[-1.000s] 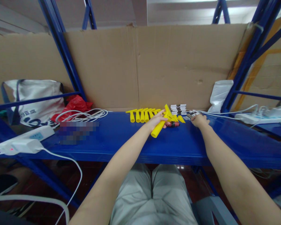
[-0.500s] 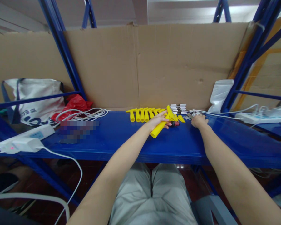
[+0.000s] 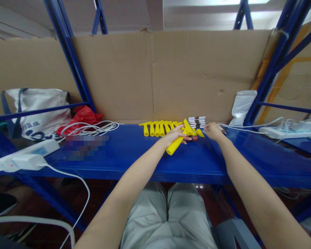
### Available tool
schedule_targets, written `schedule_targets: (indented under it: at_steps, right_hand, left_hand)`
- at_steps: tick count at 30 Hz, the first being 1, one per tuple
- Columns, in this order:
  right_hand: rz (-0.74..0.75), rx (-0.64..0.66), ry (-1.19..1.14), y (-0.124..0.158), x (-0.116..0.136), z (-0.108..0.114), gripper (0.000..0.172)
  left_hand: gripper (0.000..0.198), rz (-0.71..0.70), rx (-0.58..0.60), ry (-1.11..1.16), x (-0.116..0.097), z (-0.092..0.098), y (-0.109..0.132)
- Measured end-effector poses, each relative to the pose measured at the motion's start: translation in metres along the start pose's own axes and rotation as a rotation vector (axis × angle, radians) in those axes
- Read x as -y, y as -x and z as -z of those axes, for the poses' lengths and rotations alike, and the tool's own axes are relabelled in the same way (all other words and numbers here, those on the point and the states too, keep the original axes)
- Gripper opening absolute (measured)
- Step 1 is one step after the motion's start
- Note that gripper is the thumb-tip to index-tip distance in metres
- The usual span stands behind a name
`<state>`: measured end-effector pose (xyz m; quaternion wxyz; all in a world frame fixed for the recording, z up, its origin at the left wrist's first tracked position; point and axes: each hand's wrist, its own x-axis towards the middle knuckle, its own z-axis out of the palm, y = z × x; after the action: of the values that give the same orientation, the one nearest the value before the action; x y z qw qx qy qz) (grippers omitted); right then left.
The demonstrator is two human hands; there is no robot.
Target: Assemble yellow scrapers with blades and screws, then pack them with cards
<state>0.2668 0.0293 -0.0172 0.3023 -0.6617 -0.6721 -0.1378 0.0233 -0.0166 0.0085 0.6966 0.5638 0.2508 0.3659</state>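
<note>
My left hand (image 3: 174, 135) is closed round a yellow plastic tube (image 3: 174, 146) that slants down toward me over the blue shelf (image 3: 134, 155). A small red and black part (image 3: 194, 138) lies just right of its fingers. My right hand (image 3: 213, 131) is curled, knuckles up, beside a stack of small white and black pieces (image 3: 197, 121); whatever it grips is hidden. A row of several yellow T-shaped tubes (image 3: 158, 127) lies at the back of the shelf, left of my left hand.
Cardboard sheets (image 3: 197, 72) line the back. On the left lie a white cable coil (image 3: 90, 128), a red bag (image 3: 80, 117), a white tote bag (image 3: 36, 110) and a power strip (image 3: 23, 157). A white pouch (image 3: 242, 107) and another power strip (image 3: 287, 132) sit right. Blue uprights flank the shelf.
My right hand has moved left, toward the stack of white and black pieces and the yellow tubes. My left hand keeps the yellow tube in about the same place.
</note>
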Motion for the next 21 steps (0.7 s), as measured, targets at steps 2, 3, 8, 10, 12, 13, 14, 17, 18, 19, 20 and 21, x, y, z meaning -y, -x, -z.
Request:
schedule_targets:
  at_steps: [2, 3, 8, 10, 12, 13, 14, 17, 18, 19, 20, 21]
  right_hand:
    - [0.071, -0.029, -0.101, -0.002, 0.015, 0.003, 0.016]
    - [0.139, -0.052, -0.172, -0.002, 0.023, 0.004, 0.013]
    - [0.36, -0.107, -0.444, 0.004, 0.058, 0.008, 0.008]
    - [0.374, -0.089, -0.469, 0.007, 0.065, 0.009, 0.008]
    - [0.35, -0.067, -0.462, 0.009, 0.068, 0.011, 0.008]
    - [0.333, -0.059, -0.455, 0.01, 0.069, 0.012, 0.008]
    - [0.318, -0.052, -0.449, 0.01, 0.07, 0.014, 0.008]
    - [0.297, -0.048, -0.445, 0.011, 0.071, 0.017, 0.008]
    - [0.297, -0.051, -0.447, 0.011, 0.072, 0.018, 0.007]
    - [0.299, -0.054, -0.452, 0.011, 0.072, 0.018, 0.007]
    - [0.301, -0.057, -0.458, 0.011, 0.073, 0.019, 0.007]
    - [0.303, -0.06, -0.465, 0.011, 0.073, 0.019, 0.007]
  left_hand:
    - [0.08, -0.007, -0.014, -0.001, 0.001, 0.0, -0.001]
    - [0.08, -0.01, -0.021, -0.004, 0.002, 0.0, -0.002]
    - [0.08, -0.017, -0.037, -0.016, 0.004, -0.001, -0.002]
    - [0.08, -0.026, -0.04, -0.01, 0.005, -0.003, -0.001]
    - [0.079, -0.03, -0.042, -0.012, 0.005, -0.004, -0.001]
    - [0.078, -0.032, -0.041, -0.015, 0.005, -0.004, -0.001]
    - [0.078, -0.034, -0.04, -0.02, 0.005, -0.004, -0.001]
    - [0.077, -0.04, -0.034, -0.04, 0.006, -0.005, -0.001]
    - [0.077, -0.043, -0.032, -0.048, 0.006, -0.006, -0.001]
    - [0.077, -0.046, -0.034, -0.055, 0.005, -0.007, 0.0]
    - [0.077, -0.049, -0.038, -0.061, 0.005, -0.008, 0.0]
    - [0.077, -0.051, -0.043, -0.065, 0.005, -0.01, 0.001]
